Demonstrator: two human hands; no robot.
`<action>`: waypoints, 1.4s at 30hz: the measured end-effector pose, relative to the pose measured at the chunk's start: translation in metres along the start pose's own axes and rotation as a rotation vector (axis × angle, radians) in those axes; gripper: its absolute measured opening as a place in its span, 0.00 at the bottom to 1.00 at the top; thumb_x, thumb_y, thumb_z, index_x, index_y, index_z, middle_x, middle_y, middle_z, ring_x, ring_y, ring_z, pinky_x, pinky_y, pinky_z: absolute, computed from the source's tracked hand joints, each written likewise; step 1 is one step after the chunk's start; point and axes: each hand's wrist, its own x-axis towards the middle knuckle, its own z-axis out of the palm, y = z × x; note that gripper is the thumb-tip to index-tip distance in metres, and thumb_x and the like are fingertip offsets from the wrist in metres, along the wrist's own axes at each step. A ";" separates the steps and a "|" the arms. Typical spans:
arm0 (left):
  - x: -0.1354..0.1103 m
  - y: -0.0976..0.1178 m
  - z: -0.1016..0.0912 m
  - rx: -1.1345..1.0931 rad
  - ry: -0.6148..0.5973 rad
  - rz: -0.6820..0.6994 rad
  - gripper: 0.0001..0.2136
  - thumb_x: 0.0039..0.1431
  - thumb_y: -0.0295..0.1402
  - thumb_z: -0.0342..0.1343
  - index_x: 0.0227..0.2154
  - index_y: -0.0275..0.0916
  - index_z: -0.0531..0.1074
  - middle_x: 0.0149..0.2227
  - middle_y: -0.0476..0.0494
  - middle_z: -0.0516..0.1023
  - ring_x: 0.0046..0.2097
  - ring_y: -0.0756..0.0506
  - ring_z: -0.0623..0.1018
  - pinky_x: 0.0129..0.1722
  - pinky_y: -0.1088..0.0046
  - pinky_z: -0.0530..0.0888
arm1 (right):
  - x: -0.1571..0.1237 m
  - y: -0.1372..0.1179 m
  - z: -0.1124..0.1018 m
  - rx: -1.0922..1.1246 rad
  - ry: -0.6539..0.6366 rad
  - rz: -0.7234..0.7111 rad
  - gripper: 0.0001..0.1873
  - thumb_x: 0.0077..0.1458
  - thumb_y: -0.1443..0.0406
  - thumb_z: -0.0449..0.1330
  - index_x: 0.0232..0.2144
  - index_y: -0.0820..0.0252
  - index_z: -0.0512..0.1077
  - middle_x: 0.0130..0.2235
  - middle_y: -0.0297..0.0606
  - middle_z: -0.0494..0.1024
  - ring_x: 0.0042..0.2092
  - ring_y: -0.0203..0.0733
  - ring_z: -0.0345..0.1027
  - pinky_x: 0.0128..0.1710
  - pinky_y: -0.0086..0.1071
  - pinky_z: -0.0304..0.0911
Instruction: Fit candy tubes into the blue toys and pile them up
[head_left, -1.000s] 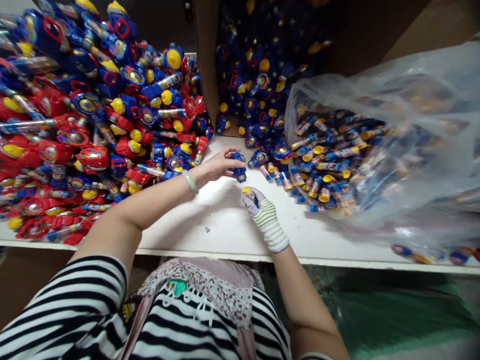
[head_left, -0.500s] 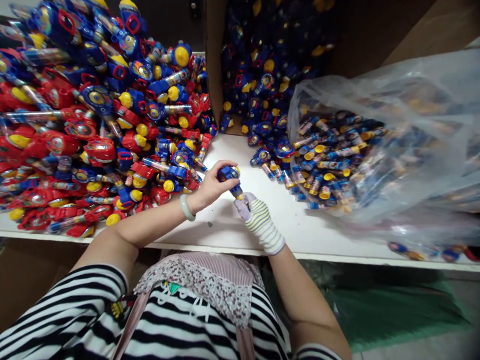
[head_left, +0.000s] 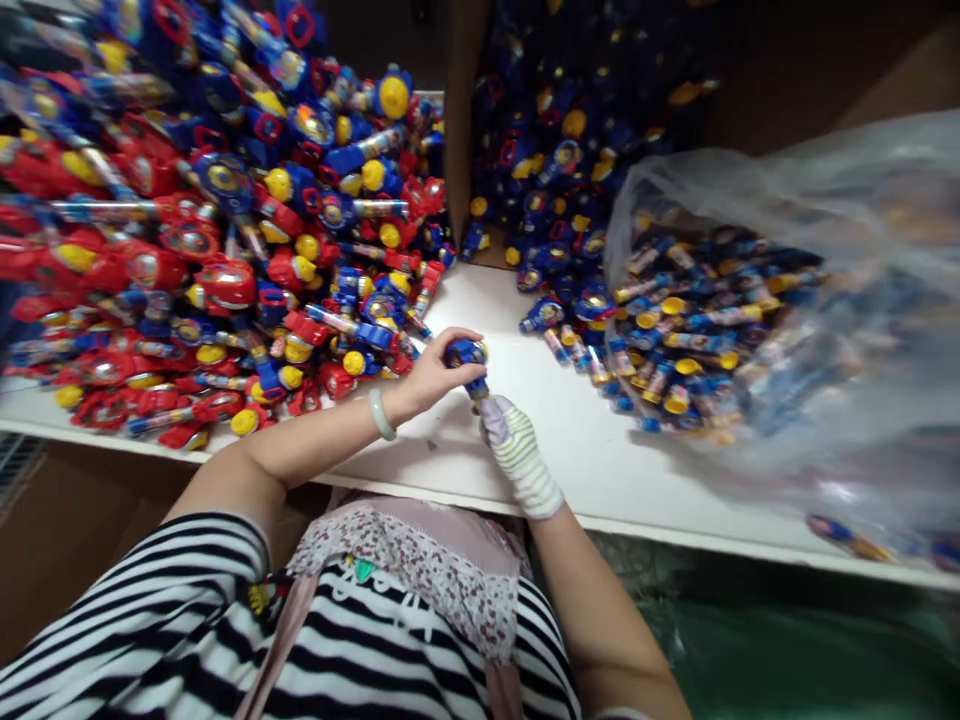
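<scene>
My bare left hand (head_left: 433, 375), with a pale bangle on the wrist, is closed around a blue plastic toy body (head_left: 466, 355) above the white table (head_left: 540, 410). My right hand (head_left: 514, 450) wears a striped knit glove and is closed on a small tube whose end meets the underside of the blue toy body. The tube itself is almost wholly hidden inside the glove. Both hands meet near the middle of the table's front half.
A big heap of red and blue finished toys (head_left: 202, 230) covers the table's left. A cardboard box of blue toy bodies (head_left: 570, 150) stands behind. A clear plastic bag of small yellow-capped tubes (head_left: 712, 300) lies at the right, some spilled onto the table.
The left hand brought the blue toy body down toward me onto the tube in the gloved right hand; the two parts, apart a second ago, now touch. The camera shifted slightly.
</scene>
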 end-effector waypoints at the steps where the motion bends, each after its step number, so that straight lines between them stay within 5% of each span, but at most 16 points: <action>1: 0.003 0.005 -0.004 -0.007 -0.055 -0.003 0.18 0.50 0.35 0.64 0.44 0.41 0.69 0.41 0.46 0.73 0.43 0.47 0.75 0.46 0.71 0.72 | 0.000 0.001 -0.003 0.048 -0.025 -0.003 0.28 0.63 0.45 0.42 0.36 0.56 0.72 0.35 0.41 0.79 0.36 0.44 0.72 0.37 0.35 0.67; 3: 0.015 0.026 -0.023 0.079 -0.092 0.043 0.21 0.49 0.36 0.65 0.45 0.41 0.67 0.43 0.45 0.72 0.44 0.46 0.75 0.45 0.71 0.72 | 0.006 0.006 -0.012 0.107 -0.087 -0.035 0.28 0.61 0.43 0.46 0.44 0.56 0.73 0.41 0.43 0.79 0.41 0.46 0.74 0.41 0.38 0.69; 6: 0.044 0.073 -0.075 0.464 0.075 0.192 0.25 0.46 0.36 0.69 0.46 0.40 0.65 0.45 0.44 0.69 0.48 0.43 0.73 0.50 0.67 0.70 | 0.021 0.028 -0.032 0.133 -0.090 -0.042 0.34 0.58 0.43 0.51 0.58 0.56 0.65 0.52 0.49 0.76 0.48 0.48 0.73 0.48 0.43 0.69; 9: 0.071 0.110 -0.137 0.944 0.174 0.219 0.29 0.38 0.34 0.75 0.43 0.36 0.67 0.42 0.45 0.67 0.50 0.39 0.70 0.57 0.57 0.64 | 0.032 0.059 -0.054 0.016 0.031 0.026 0.32 0.57 0.46 0.53 0.56 0.58 0.67 0.53 0.51 0.76 0.51 0.51 0.72 0.52 0.48 0.67; 12: 0.084 0.116 -0.179 1.224 0.146 0.149 0.24 0.35 0.34 0.76 0.34 0.35 0.69 0.35 0.46 0.66 0.51 0.36 0.68 0.60 0.47 0.57 | 0.033 0.085 -0.076 -0.180 0.130 0.046 0.27 0.56 0.51 0.54 0.52 0.61 0.71 0.51 0.51 0.77 0.52 0.53 0.71 0.55 0.50 0.64; 14: 0.088 0.110 -0.184 1.225 0.149 0.207 0.21 0.39 0.39 0.74 0.28 0.36 0.68 0.32 0.46 0.66 0.53 0.35 0.67 0.61 0.48 0.56 | 0.034 0.092 -0.090 -0.322 0.186 0.059 0.25 0.56 0.56 0.54 0.52 0.63 0.72 0.50 0.52 0.77 0.51 0.53 0.71 0.55 0.50 0.64; 17: 0.098 0.094 -0.148 1.129 0.106 0.386 0.17 0.42 0.40 0.70 0.31 0.38 0.72 0.35 0.45 0.70 0.55 0.36 0.67 0.60 0.56 0.60 | 0.045 0.088 -0.105 -0.554 0.210 0.091 0.25 0.58 0.61 0.53 0.55 0.65 0.70 0.52 0.53 0.76 0.53 0.53 0.69 0.55 0.48 0.63; 19: 0.113 0.077 -0.095 1.092 -0.063 0.376 0.16 0.46 0.36 0.68 0.38 0.39 0.74 0.40 0.44 0.73 0.51 0.38 0.71 0.56 0.61 0.65 | 0.060 0.079 -0.107 -0.708 0.175 0.129 0.25 0.59 0.63 0.53 0.57 0.65 0.68 0.55 0.53 0.73 0.56 0.54 0.66 0.55 0.46 0.62; 22: 0.145 0.039 0.002 0.997 -0.420 0.152 0.15 0.54 0.36 0.62 0.44 0.39 0.73 0.44 0.42 0.77 0.45 0.42 0.76 0.49 0.68 0.70 | 0.086 0.065 -0.100 -0.912 0.148 0.225 0.25 0.60 0.62 0.53 0.58 0.66 0.67 0.55 0.56 0.72 0.54 0.57 0.67 0.51 0.47 0.63; 25: 0.173 -0.004 0.075 0.918 -0.391 -0.050 0.18 0.55 0.35 0.61 0.47 0.34 0.70 0.48 0.34 0.77 0.50 0.40 0.76 0.50 0.69 0.70 | 0.100 0.057 -0.093 -1.014 0.122 0.296 0.23 0.61 0.60 0.53 0.55 0.65 0.69 0.51 0.57 0.74 0.52 0.57 0.68 0.47 0.45 0.64; 27: 0.180 -0.025 0.096 0.858 -0.324 -0.115 0.23 0.52 0.33 0.63 0.51 0.32 0.68 0.50 0.30 0.76 0.51 0.38 0.76 0.51 0.68 0.70 | 0.099 0.058 -0.092 -1.018 0.054 0.293 0.21 0.61 0.59 0.54 0.52 0.63 0.72 0.50 0.54 0.75 0.50 0.55 0.69 0.46 0.43 0.64; 31: 0.167 -0.044 0.086 0.773 -0.423 -0.196 0.27 0.40 0.28 0.69 0.47 0.34 0.69 0.42 0.36 0.79 0.44 0.37 0.79 0.45 0.66 0.74 | 0.074 0.067 -0.093 -0.959 -0.113 0.219 0.17 0.59 0.59 0.56 0.49 0.59 0.74 0.46 0.50 0.78 0.47 0.52 0.71 0.44 0.40 0.64; 34: 0.143 -0.040 0.060 0.558 -0.474 -0.400 0.23 0.33 0.24 0.69 0.36 0.36 0.70 0.29 0.46 0.76 0.33 0.41 0.78 0.37 0.63 0.76 | 0.050 0.072 -0.090 -0.884 -0.082 0.147 0.18 0.59 0.60 0.56 0.48 0.61 0.74 0.47 0.52 0.77 0.48 0.54 0.70 0.45 0.42 0.64; 39: 0.092 -0.017 0.030 -0.201 -0.194 -0.461 0.21 0.42 0.27 0.65 0.39 0.40 0.63 0.33 0.50 0.73 0.32 0.48 0.77 0.35 0.64 0.78 | 0.023 0.062 -0.073 -0.426 0.062 0.061 0.19 0.61 0.60 0.51 0.51 0.62 0.68 0.46 0.47 0.78 0.45 0.47 0.72 0.45 0.38 0.66; 42: 0.064 -0.004 0.024 -0.403 -0.140 -0.435 0.19 0.46 0.31 0.64 0.41 0.39 0.65 0.34 0.50 0.73 0.33 0.50 0.77 0.35 0.68 0.79 | 0.015 0.043 -0.061 -0.361 0.074 -0.037 0.21 0.62 0.58 0.50 0.53 0.62 0.68 0.48 0.47 0.78 0.45 0.47 0.73 0.44 0.36 0.66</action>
